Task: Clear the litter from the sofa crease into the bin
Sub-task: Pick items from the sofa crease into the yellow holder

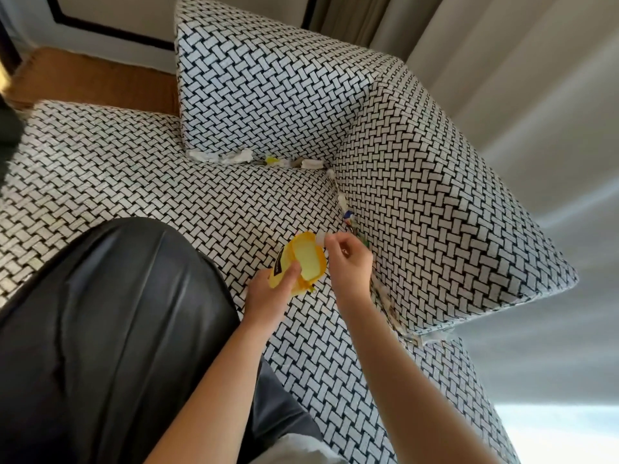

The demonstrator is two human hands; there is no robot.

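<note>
Your left hand (268, 289), low in the centre of the frame, grips an open yellow plastic packet (301, 261) by its lower edge. Just right of it, your right hand (348, 259) pinches a small white scrap of litter (320, 238) at the packet's mouth. More white and coloured litter scraps (254, 158) sit wedged in the crease of the black-and-white woven-pattern sofa (150, 182), across the centre and down the right side.

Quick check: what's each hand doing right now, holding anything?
Left hand: closed on the yellow packet, holding it open.
Right hand: fingertips pinched on a small white scrap at the packet's mouth.
</note>
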